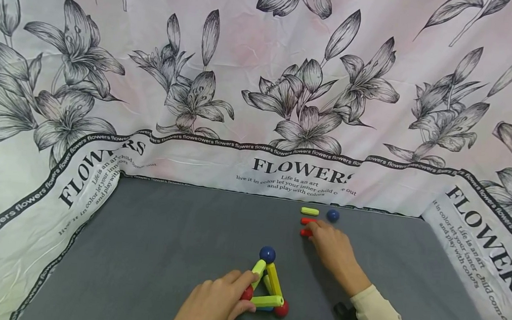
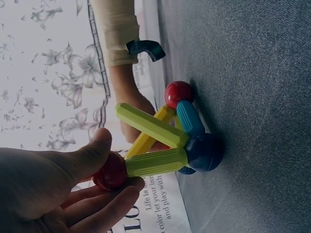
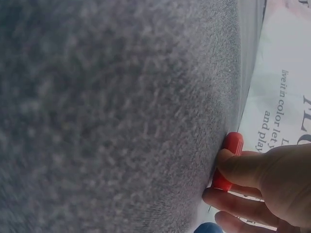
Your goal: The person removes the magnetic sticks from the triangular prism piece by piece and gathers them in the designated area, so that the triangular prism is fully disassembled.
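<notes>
My left hand [image 1: 212,300] grips a red ball [image 2: 111,171] on a frame of building sticks and balls. Lime sticks [image 1: 267,301], a yellow stick [image 1: 274,280] and a blue stick [image 2: 190,118] join at a blue ball [image 1: 267,254], another red ball [image 1: 282,308] and a dark blue ball [image 2: 204,152]. One lime stick [image 2: 150,125] slants up from that dark blue ball with its other end free. Farther back, my right hand [image 1: 336,255] pinches a red stick [image 3: 233,142] at the table surface, thumb across it. A second red stick [image 1: 308,221] lies just beyond the fingertips.
A lime stick [image 1: 310,211] and a loose blue ball [image 1: 333,215] lie near the table's far edge, beyond my right hand. Grey cloth covers the table [image 1: 166,233]. Behind and at the sides hangs a flower-printed curtain [image 1: 220,162]. A black strap [image 1: 344,312] shows by the right sleeve.
</notes>
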Demonstrator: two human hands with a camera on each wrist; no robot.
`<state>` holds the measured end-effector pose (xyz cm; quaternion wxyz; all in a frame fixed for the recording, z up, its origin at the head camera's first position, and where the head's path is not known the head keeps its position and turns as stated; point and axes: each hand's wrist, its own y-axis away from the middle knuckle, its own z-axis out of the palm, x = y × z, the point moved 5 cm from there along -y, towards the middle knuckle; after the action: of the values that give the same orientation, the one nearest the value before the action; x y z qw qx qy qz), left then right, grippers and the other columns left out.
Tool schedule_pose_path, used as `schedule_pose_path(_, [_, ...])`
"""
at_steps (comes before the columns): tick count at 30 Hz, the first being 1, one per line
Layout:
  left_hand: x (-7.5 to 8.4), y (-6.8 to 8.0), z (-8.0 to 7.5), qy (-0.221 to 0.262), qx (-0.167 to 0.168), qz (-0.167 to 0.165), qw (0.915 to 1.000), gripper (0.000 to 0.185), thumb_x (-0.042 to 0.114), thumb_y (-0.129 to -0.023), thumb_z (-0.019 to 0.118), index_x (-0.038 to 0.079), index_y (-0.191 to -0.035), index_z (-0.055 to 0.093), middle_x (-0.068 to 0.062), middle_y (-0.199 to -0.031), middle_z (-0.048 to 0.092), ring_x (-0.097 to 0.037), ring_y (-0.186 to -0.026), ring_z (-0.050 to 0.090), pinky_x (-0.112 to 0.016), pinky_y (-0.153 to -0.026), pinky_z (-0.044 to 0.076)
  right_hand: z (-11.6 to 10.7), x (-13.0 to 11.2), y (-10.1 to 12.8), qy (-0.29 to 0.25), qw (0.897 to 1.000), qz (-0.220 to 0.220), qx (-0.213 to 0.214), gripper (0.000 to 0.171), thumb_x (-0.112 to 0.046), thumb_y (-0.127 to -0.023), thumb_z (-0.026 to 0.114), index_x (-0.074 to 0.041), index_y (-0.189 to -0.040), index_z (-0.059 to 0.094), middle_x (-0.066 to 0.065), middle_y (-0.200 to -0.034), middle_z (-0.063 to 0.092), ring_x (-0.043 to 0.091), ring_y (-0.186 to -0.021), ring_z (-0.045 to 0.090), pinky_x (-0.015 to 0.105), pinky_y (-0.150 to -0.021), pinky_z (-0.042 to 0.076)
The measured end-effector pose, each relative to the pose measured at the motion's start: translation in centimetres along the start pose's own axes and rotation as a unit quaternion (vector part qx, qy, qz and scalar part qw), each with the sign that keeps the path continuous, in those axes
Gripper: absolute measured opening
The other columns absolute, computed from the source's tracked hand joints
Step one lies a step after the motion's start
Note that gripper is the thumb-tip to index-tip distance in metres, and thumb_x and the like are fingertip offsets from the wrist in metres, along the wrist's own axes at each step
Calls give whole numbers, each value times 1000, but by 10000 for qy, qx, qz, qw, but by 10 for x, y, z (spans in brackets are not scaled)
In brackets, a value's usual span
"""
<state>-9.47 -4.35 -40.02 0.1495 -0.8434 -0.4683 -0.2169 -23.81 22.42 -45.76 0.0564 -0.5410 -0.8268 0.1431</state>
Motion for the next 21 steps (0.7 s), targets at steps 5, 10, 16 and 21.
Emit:
schedule_pose_path(5, [1, 1, -1, -16, 49, 46, 10000, 46, 46, -96, 74, 21, -134, 65, 9, -96, 60, -1, -62, 45, -22, -55, 43, -1, 1, 0, 77, 10000, 16, -22, 31, -5, -84, 89, -6, -110, 72, 10, -98, 74, 32, -76, 70, 50, -62, 58])
schedule_pose_path(10, [2, 2, -2, -46, 157, 117, 9998, 44, 43, -97, 75, 20, -133, 64, 10, -95, 59, 0, -61, 44, -22, -54, 42, 0, 2, 0, 100, 9999, 10, 6, 31, -6, -84, 89, -5, -111, 73, 10, -100, 74, 32, -79, 71, 51, -63, 58])
schedule_pose_path(16, [3, 2, -2, -22, 159, 93, 9998, 43, 42, -96, 75, 20, -133, 64, 9, -96, 60, 0, -61, 45, -22, -53, 43, -3, -2, 1, 291, 9995, -86, 94, 31, -8, -82, 92, -4, -106, 73, 11, -102, 74, 31, -81, 71, 49, -63, 58])
schedule_pose_path(21, [3, 3, -2, -59, 203, 72, 9998, 43, 42, -96, 76, 21, -132, 64, 8, -96, 61, 0, -61, 45, -21, -53, 43, -17, -16, 3, 366, 9985, -280, 291, 27, -13, -84, 92, -6, -102, 73, 7, -94, 70, 27, -75, 68, 45, -62, 56])
